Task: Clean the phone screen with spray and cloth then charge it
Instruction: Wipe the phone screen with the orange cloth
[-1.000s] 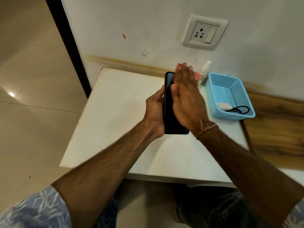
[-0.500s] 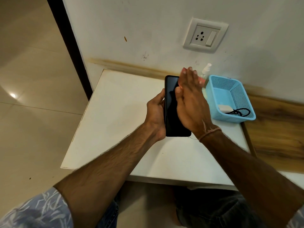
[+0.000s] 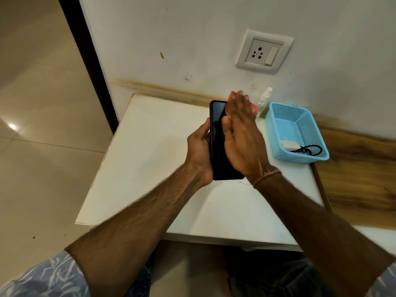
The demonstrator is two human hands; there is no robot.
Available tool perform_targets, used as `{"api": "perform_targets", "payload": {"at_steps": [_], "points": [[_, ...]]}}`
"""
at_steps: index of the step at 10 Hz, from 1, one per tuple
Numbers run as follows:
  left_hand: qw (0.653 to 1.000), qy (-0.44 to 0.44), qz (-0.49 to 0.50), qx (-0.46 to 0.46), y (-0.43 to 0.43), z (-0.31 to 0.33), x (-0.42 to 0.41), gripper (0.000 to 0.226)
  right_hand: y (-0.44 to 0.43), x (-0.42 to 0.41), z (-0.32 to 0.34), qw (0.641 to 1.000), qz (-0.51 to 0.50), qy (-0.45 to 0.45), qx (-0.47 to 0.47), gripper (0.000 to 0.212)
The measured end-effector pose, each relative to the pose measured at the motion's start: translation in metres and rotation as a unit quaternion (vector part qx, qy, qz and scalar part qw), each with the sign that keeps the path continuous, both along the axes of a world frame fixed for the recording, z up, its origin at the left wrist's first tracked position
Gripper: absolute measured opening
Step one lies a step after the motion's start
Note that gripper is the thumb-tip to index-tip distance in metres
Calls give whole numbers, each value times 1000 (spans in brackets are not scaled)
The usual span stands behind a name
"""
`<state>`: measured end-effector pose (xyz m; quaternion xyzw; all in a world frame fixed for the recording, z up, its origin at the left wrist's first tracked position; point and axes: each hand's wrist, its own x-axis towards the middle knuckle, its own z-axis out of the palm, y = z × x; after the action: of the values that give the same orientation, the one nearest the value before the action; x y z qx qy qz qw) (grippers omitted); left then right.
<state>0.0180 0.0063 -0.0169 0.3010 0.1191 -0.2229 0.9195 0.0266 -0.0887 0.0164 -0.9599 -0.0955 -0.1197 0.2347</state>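
The phone, black with a dark screen, is held on end above the middle of the white table, its top edge toward 12 o'clock; the left hand grips its left edge, fingers curled behind it and thumb along the side; the right hand lies flat on the glass, fingers straight and pressed together, holding a pink cloth against the screen, only a corner of which shows past the fingers at 1 o'clock. Against the pictures from a second and half a second ago, grip and flat palm are the same, the palm has hardly shifted on the glass, and the whole scene sits a little lower in view. A thread circles the right wrist; a blue patterned sleeve shows at 7 o'clock.

At 1 o'clock of the phone a clear spray bottle stands by the wall; just beside it, at 3 o'clock, a light blue mesh basket holds a white charger and a black cable; a dark mark on its far rim is too small to read. A white socket with a switch is on the wall at 1 o'clock; a wooden board runs at 3 o'clock; glossy beige floor and a dark door frame lie at 9 to 10 o'clock.
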Motion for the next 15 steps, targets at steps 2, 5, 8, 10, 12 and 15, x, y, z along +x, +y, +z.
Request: {"api": "perform_targets", "payload": {"at_steps": [2, 5, 8, 10, 12, 15], "points": [[998, -9, 29, -54, -1, -6, -1, 54, 16, -23, 15, 970, 154, -175, -75, 61], [1000, 7, -7, -18, -1, -2, -1, 56, 3, -3, 10, 999, 16, -15, -36, 53], [1000, -9, -7, -3, 2, -3, 2, 57, -16, -8, 6, 997, 60, -13, -35, 52], [1000, -1, -6, 13, 2, -3, 2, 58, -10, -8, 4, 1000, 16, -6, -15, 53], [998, -5, 8, -67, 2, -8, 2, 54, 15, -25, 5, 989, 138, 37, -25, 52], [1000, 13, -13, -16, 9, -4, 7, 67, -31, -48, -11, 987, 128, -13, -100, 52]]}}
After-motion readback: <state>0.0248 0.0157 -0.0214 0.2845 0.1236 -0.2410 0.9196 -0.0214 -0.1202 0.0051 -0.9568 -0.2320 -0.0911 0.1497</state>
